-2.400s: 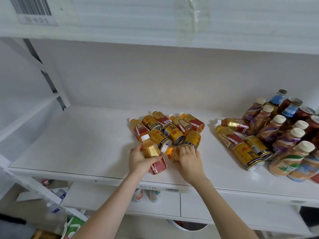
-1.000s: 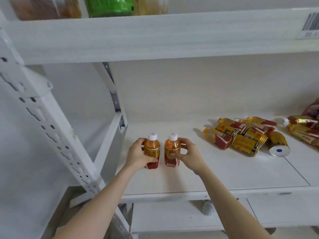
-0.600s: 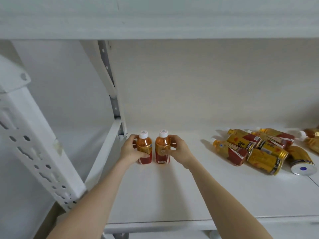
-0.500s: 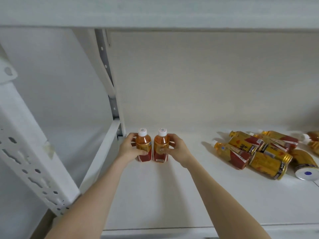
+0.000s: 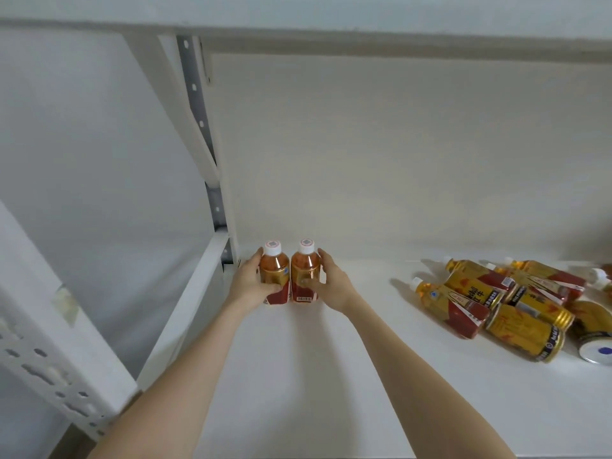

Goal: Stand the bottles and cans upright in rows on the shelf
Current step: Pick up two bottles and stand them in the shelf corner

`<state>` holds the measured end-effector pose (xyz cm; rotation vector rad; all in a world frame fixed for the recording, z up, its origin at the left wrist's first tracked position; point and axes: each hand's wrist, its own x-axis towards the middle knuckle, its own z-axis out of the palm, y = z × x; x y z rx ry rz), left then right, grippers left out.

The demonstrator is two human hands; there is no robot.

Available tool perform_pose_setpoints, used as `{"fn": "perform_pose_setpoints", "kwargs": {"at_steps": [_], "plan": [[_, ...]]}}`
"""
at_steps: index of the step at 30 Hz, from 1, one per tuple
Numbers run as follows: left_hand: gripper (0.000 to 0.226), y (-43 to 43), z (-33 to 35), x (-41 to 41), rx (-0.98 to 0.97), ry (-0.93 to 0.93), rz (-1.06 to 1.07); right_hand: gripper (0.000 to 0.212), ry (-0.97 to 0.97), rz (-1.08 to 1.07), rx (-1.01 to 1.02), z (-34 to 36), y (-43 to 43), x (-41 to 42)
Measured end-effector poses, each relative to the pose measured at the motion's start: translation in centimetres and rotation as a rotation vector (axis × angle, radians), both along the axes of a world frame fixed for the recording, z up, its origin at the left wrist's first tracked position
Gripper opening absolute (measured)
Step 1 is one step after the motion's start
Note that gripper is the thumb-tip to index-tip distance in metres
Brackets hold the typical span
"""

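Two small amber tea bottles with white caps stand upright side by side at the back left corner of the white shelf (image 5: 298, 376). My left hand (image 5: 250, 283) wraps the left bottle (image 5: 274, 273) from its left side. My right hand (image 5: 332, 286) wraps the right bottle (image 5: 304, 270), with its thumb across the label. The two bottles touch or nearly touch each other. A heap of lying tea bottles (image 5: 450, 303) and gold cans (image 5: 523, 332) rests at the right of the shelf.
The shelf's grey upright post (image 5: 202, 134) and white side rail (image 5: 188, 309) stand just left of the bottles. The back wall (image 5: 397, 160) is right behind them. Another shelf board (image 5: 331, 24) runs overhead. A can (image 5: 592, 332) lies with its end facing me at far right.
Both hands lifted one bottle each from the heap, carried them left and pushed them upright toward the back left corner. In the last half second they slid slightly farther back.
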<state>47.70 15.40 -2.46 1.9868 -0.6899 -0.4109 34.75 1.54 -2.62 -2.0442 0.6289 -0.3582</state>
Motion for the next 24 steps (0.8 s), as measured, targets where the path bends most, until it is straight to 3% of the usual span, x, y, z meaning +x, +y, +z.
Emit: {"fn": "perform_pose_setpoints", "kwargs": {"at_steps": [2,6,10,15,20,24], "plan": [[0.094,0.5,0.4,-1.1,0.100,-0.175,0.018,0.084,0.101,-0.032,-0.172,0.5,0.6,-0.9],[0.083,2.8,0.8,-3.9,0.179,-0.567,0.017,0.077,0.274,-0.083,-0.622,1.9,2.1,-4.5],[0.081,5.1,1.2,-7.0,0.289,-0.778,-0.030,0.075,0.314,-0.094,-0.809,2.4,3.5,-9.3],[0.072,6.5,1.8,-12.0,0.368,-0.818,-0.122,0.075,0.318,-0.179,-0.919,2.2,4.8,-16.0],[0.069,6.9,1.3,-17.5,0.383,-0.766,-0.186,0.075,0.405,-0.267,-0.897,1.9,5.8,-23.3],[0.082,6.0,1.3,-22.1,0.354,-0.672,-0.235,0.076,0.466,-0.328,-0.841,1.4,5.2,-28.3]]}}
